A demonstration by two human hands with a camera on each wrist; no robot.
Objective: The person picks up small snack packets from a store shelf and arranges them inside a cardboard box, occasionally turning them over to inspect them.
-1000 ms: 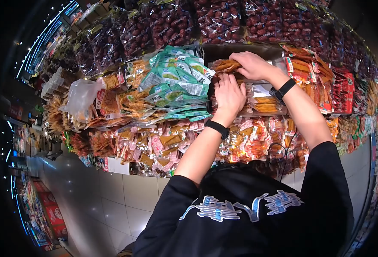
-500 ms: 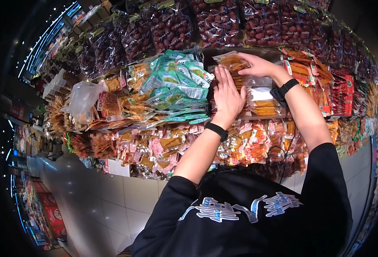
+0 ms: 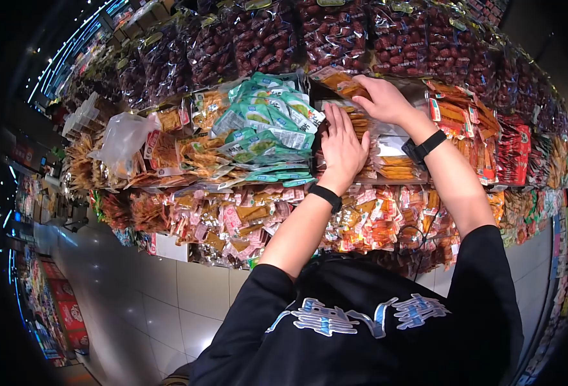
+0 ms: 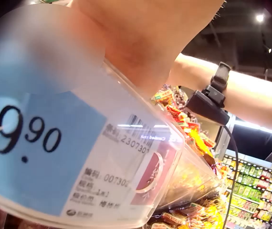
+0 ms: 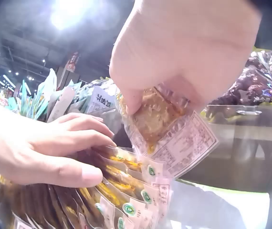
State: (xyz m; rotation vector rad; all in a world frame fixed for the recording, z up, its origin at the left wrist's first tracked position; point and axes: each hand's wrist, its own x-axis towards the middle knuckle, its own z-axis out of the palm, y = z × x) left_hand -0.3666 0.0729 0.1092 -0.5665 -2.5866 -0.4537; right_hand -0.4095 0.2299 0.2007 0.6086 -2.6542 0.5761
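Note:
My right hand pinches a clear packet of brownish snack at the back of the bin; its white printed label hangs at a slant in the right wrist view. My left hand lies with its fingers extended over a row of upright snack packets, touching their tops. The thumb points toward the row's labelled edges. The held packet is just behind the row, apart from the left fingertips. In the left wrist view a blue and white price tag covers most of the work.
Green snack packets are heaped left of the bin, with a white plastic bag farther left. Bags of dark red dates line the back. Orange packets stand to the right. Small loose packets fill the front tier.
The right hand has shifted slightly back with its packet, away from the left hand. The left hand has stayed over the row, its fingers straighter than a second ago.

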